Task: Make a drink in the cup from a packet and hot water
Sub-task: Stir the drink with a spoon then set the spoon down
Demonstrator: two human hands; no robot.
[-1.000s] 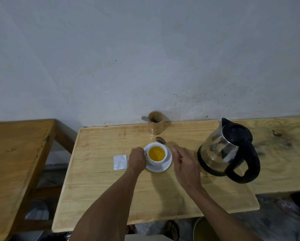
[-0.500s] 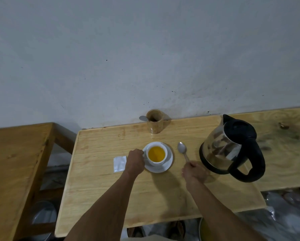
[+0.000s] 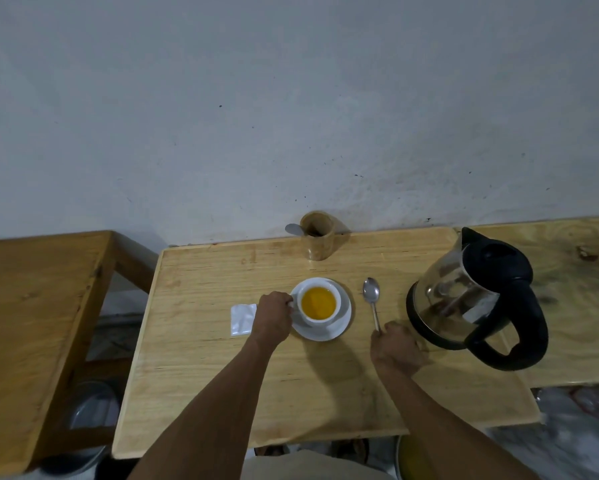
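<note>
nearest the camera, two bare forearms reach out over the wooden surface. the right hand rests on the wood with its fingers closed round the end of the spoon, which lies flat with its bowl pointing away, between the saucer and the kettle. the left hand sits against the near-left side of the cup, fingers curled at its handle, though how firmly they grip cannot be told. the cup stands on a white saucer and holds an orange-yellow liquid, so packet and water seem to be in already. an opened white packet lies flat just left of that hand. beyond, a wooden holder with another spoon stands by the wall. the step in hand looks like the finish of stirring, with the spoon being laid aside. next, probably, the right fingers let go and the cup gets lifted, level, as it is fairly full.
</note>
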